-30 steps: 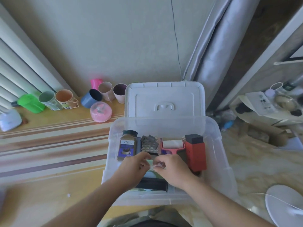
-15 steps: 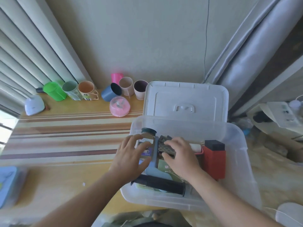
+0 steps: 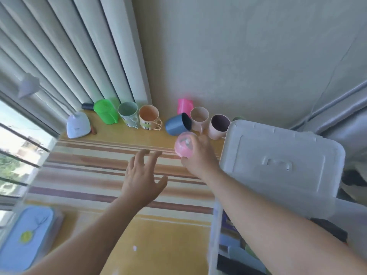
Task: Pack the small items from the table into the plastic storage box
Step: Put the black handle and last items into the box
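A round pink container (image 3: 184,144) with a clear domed top is lifted off the striped table, with my right hand (image 3: 200,157) shut on it from the right side. My left hand (image 3: 142,175) hovers over the table to its left, fingers spread and holding nothing. The clear plastic storage box (image 3: 215,231) stands at the lower right, its near wall showing, with dark items inside partly hidden by my right forearm. Its white lid (image 3: 278,165) leans up behind it.
A row of cups stands along the wall: green (image 3: 105,111), grey-green (image 3: 128,113), orange (image 3: 150,119), a tipped blue one (image 3: 177,124), pink (image 3: 184,106), two beige (image 3: 218,126). A white lamp base (image 3: 77,126) sits far left, a blue lidded case (image 3: 25,237) at the near left.
Both hands have left the box. My right hand reached to the back of the table and picked up the pink container; my left hand moved out over the stripes. The view swung left.
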Demonstrator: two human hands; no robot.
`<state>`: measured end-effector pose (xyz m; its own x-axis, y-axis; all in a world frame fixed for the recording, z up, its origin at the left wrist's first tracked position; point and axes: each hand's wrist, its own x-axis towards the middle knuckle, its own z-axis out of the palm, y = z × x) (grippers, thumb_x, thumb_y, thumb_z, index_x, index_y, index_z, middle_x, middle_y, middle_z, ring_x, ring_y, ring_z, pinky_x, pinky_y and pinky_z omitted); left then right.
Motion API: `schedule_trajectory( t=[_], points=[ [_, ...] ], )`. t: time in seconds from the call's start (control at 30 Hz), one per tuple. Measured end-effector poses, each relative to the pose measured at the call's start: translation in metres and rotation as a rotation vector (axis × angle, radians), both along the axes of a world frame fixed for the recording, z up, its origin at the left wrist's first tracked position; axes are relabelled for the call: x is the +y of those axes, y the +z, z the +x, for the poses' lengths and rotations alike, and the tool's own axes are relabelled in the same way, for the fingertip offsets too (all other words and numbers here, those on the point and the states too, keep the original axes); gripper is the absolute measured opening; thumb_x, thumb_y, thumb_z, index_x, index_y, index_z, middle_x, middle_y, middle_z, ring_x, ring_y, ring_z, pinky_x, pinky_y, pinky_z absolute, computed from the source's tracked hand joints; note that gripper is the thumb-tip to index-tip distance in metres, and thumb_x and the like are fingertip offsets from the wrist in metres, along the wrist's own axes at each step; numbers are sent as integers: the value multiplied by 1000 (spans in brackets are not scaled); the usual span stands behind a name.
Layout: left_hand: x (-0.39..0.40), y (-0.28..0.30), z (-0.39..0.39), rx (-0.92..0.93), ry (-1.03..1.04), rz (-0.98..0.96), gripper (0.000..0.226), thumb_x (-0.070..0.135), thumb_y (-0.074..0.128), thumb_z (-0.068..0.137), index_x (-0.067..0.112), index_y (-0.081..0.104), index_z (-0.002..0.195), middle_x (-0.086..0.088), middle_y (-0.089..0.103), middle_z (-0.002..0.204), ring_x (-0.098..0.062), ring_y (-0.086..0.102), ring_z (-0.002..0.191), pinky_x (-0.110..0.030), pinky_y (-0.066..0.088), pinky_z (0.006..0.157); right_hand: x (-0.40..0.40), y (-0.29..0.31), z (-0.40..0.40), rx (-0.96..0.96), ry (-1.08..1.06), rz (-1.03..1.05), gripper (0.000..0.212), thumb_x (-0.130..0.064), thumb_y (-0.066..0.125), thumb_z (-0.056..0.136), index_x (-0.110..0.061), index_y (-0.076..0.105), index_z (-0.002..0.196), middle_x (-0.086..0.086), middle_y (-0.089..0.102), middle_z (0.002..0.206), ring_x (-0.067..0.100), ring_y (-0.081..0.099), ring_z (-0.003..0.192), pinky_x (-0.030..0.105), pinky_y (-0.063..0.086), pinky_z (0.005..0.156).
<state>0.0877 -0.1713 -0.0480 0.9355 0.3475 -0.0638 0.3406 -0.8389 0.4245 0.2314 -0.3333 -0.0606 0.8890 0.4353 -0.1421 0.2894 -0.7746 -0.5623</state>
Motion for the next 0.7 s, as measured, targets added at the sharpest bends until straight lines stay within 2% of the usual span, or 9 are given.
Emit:
schedule_trajectory(
  t=[0.13,0.2,0.27,0.33,0.4,0.5,0.6,0.7],
  points=[
    [40,-34,-2,27,-3,-45,79,49,70,78,43,31,147,1,28,150,-29,32,134,-49,39,111,45,-53,34,121,-204,-145,120,-43,88,73,-42,3,157,4,10,167,40,37,143,51,51,104],
    [53,-51,-6,42,-16,-92,79,49,68,78,43,31,147,2,27,150,-26,30,135,-47,38,112,60,-76,45,180,-286,-160,131,-49,88,76,-41,-11,161,3,0,170,41,33,148,50,46,110],
    [59,-64,-10,37,-46,-111,79,49,67,79,43,30,148,3,27,150,-24,29,137,-46,38,112,67,-94,52,194,-360,-105,136,-47,90,75,-43,-16,160,1,-2,169,42,38,145,49,46,112],
    [66,-75,-13,27,-76,-127,78,48,65,80,44,29,149,3,26,151,-23,30,137,-45,38,112,74,-111,57,185,-410,-50,134,-43,91,72,-45,-11,160,3,6,166,42,46,139,49,50,108],
    [72,-83,-13,26,-103,-146,78,47,65,81,45,28,150,4,25,151,-22,31,137,-44,38,112,76,-122,61,160,-426,18,125,-37,92,71,-43,5,161,6,20,160,38,51,133,42,52,99],
    [79,-87,-5,13,-140,-158,73,44,64,81,43,33,147,4,28,151,-24,31,137,-44,39,111,71,-126,62,177,-421,79,111,-33,92,67,-43,22,153,2,31,151,26,51,122,35,47,87],
    [81,-84,1,36,-168,-176,72,41,65,81,40,35,146,3,29,151,-24,31,137,-45,41,109,70,-122,32,213,-401,37,107,-41,90,63,-46,26,149,-2,30,149,27,50,127,38,51,93],
    [83,-82,-3,91,-191,-219,89,41,71,79,46,22,152,4,26,153,-23,31,140,-43,45,107,78,-110,-24,279,-414,53,108,-48,84,64,-50,19,150,-7,26,150,26,46,133,43,54,99]
  ],
)
